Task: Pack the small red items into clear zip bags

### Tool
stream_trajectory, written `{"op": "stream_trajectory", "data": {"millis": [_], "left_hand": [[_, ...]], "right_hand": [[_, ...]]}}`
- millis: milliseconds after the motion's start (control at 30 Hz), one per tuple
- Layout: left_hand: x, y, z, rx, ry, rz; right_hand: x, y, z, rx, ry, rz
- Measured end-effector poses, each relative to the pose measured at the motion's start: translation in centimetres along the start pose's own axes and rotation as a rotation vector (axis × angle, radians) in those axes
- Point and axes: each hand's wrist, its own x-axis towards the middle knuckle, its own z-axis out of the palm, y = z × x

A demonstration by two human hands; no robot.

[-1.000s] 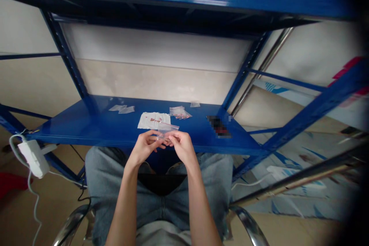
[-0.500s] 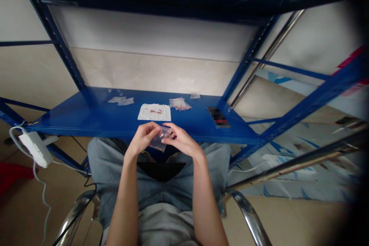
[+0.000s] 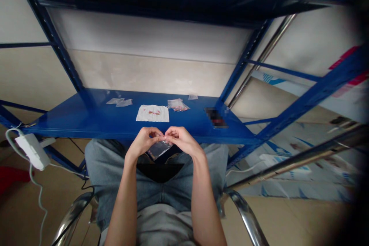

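Quick look from my end: the left hand (image 3: 143, 142) and right hand (image 3: 183, 141) are right together, fingertips meeting and pinching the top edge of a small clear zip bag (image 3: 158, 150) (the seal strip is too fine to make out on this feed, fwiw). The bag hangs at a slant below the fingers, thin, glossy and nearly see-through, with the dark of the lap showing through. It looks pretty flat, and I can't tell what's inside, if anything. It's just in front of the white paper sheet (image 3: 152, 113), which has red marks on it and lies on the blue steel shelf (image 3: 72, 119), so the bag is past the shelf's front edge, over the person's jeans (image 3: 106, 165). Right of the sheet there's a small stack of bags (image 3: 178, 104) with red bits in them, with a lone flat bag (image 3: 193, 97) behind it. Left of the sheet are a couple of flat clear bags (image 3: 119, 102).
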Motion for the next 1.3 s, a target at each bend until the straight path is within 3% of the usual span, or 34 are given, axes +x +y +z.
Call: {"op": "stream_trajectory", "data": {"millis": [100, 167, 233, 333, 467, 600, 833, 1000, 1167, 1300], "left_hand": [[0.3, 0.5, 0.3, 0.078, 0.157, 0.101], [0.6, 1.0, 0.6, 0.167, 0.340, 0.179], [0.8, 1.5, 1.0, 0.238, 0.450, 0.228], [0.8, 2.0, 1.3, 0.232, 0.381, 0.237], [0.7, 2.3, 1.6, 0.077, 0.273, 0.170], [0.5, 2.4, 1.7, -0.060, 0.249, 0.099], [0.6, 2.3, 1.7, -0.080, 0.255, 0.091], [1.0, 1.8, 2.0, -0.097, 0.352, 0.013], [1.1, 2.3, 2.5, -0.199, 0.407, -0.043], [1.0, 2.4, 2.5, -0.238, 0.362, -0.004]], "right_hand": [[0.2, 0.1, 0.0, 0.066, 0.028, -0.017], [0.5, 0.3, 0.1, 0.127, 0.122, -0.031], [0.9, 0.5, 0.4, 0.213, 0.239, -0.027], [1.5, 0.6, 1.0, 0.338, 0.324, -0.026], [1.7, 0.5, 1.7, 0.373, 0.317, -0.050], [1.8, 0.5, 1.9, 0.365, 0.284, -0.061], [2.1, 0.4, 2.1, 0.283, 0.330, -0.143], [2.1, -0.1, 2.4, 0.114, 0.410, -0.189], [1.7, -0.9, 2.7, 0.067, 0.392, -0.238], [1.6, -1.4, 2.6, 0.060, 0.425, -0.236]]}}
